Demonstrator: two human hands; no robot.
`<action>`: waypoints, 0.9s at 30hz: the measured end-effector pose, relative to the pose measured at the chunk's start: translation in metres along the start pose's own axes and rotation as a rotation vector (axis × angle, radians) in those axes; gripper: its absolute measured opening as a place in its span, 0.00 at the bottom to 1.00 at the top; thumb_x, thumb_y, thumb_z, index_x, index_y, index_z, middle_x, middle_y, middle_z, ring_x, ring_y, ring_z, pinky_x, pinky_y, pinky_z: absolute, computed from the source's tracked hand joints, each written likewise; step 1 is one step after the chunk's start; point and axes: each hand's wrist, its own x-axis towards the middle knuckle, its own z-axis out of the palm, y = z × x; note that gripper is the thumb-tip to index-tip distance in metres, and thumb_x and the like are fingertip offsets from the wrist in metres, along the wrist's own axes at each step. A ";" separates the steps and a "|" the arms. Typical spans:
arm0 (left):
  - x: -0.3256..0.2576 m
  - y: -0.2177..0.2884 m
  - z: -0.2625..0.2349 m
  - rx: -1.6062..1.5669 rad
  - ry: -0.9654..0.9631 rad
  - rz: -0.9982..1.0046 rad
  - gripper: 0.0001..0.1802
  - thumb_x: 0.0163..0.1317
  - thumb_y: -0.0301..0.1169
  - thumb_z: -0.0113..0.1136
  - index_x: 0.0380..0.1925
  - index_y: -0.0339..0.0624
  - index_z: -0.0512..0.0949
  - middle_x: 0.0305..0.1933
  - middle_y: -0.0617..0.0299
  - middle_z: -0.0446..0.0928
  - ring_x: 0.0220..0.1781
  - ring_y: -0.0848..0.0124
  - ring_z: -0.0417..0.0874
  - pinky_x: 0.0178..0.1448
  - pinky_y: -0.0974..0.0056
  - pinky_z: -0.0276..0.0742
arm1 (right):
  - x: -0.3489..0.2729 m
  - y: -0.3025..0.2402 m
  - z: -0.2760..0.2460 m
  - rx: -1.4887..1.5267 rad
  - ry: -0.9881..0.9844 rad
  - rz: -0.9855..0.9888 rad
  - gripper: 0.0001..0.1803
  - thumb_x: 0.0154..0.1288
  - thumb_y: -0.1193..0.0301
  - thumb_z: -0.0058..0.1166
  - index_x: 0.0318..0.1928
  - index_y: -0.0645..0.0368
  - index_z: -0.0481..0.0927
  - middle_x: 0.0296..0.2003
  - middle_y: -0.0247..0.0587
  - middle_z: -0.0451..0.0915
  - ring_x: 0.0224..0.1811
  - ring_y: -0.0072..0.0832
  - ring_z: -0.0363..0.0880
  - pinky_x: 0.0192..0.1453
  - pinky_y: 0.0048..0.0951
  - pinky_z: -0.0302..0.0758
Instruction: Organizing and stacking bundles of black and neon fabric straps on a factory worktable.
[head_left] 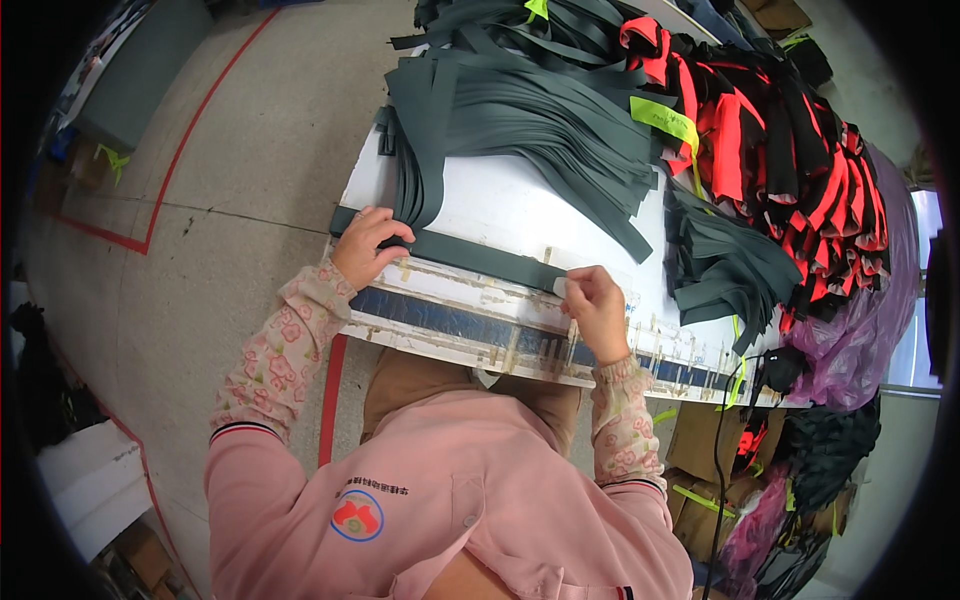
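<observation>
A dark grey-green fabric strip lies flat along the near part of the white table. Over its left part rests my left hand, its fingers bent and apart, with the fingertips by the strip. At the strip's right end my right hand is closed in a pinch. A small pale piece shows at those fingertips, against the strip's end; its kind is too small to make out. Just beyond the strip, a large bundle of similar strips spreads over the table, some hanging down close to my left hand.
Another strip bundle lies to the right, beside a pile of red-and-black fabric pieces. Yellow-green ties mark the bundles. Worn tape covers the table's near edge. Purple plastic and a black cable are at right.
</observation>
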 end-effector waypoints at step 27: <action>0.000 -0.005 0.005 -0.062 0.116 0.042 0.13 0.55 0.24 0.63 0.38 0.42 0.69 0.37 0.57 0.72 0.40 0.57 0.74 0.48 0.58 0.70 | 0.041 -0.033 0.177 -0.125 -0.139 -0.381 0.08 0.61 0.75 0.57 0.39 0.65 0.77 0.24 0.52 0.81 0.26 0.42 0.82 0.33 0.35 0.77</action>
